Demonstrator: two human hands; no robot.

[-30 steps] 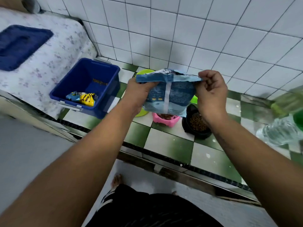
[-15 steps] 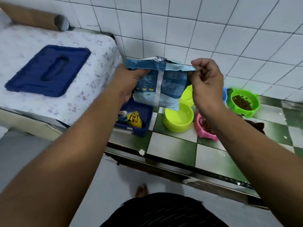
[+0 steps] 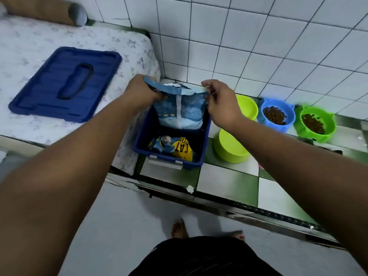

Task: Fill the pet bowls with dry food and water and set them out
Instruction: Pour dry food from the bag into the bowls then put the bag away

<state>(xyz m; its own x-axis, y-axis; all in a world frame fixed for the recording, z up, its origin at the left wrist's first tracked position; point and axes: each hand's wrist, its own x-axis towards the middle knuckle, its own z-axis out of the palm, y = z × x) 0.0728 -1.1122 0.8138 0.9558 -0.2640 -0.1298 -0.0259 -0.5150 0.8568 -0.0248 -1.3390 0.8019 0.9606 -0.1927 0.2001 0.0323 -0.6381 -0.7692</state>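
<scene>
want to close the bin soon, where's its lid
In the head view the lid lies flat on the floral bedding at upper left, to the left of the bin.

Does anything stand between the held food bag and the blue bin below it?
Nothing visible does. Under the food bag the bin is open, its lid off on the mattress; a crumpled pack lies at its near end only.

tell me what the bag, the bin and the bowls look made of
Bag: thin printed plastic film, seemingly foil-lined; it crinkles and shows silver inside the open top.
Bin: rigid moulded plastic, smooth with a slight sheen.
Bowls: likely moulded plastic too, going by the bright uniform colours and smooth walls.
</scene>
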